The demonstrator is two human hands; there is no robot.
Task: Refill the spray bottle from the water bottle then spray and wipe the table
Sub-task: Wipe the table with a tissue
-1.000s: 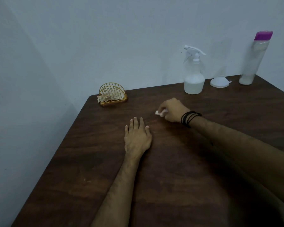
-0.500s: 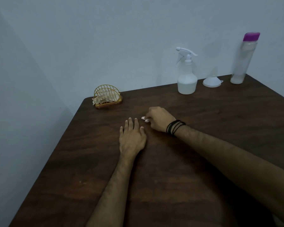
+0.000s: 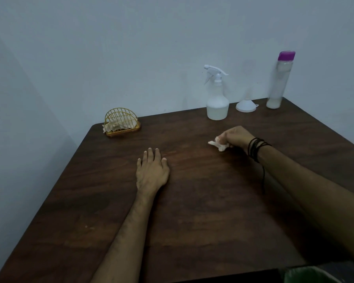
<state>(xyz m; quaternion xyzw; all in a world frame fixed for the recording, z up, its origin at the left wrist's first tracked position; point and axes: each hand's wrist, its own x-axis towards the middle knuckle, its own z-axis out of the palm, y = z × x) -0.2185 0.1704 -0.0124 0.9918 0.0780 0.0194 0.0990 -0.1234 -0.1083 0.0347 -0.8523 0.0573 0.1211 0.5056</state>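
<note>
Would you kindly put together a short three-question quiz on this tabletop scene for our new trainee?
1. True or false: the left hand lies flat on the table and holds nothing.
2. What does the right hand hold in its grip? A) the funnel B) a crumpled white tissue C) the spray bottle
3. Fill in: the white funnel sits upside down between the spray bottle and the ____ with the purple cap.

Key
1. True.
2. B: the crumpled white tissue is bunched in the fingers, against the table.
3. Water bottle, standing at the far right corner.
</note>
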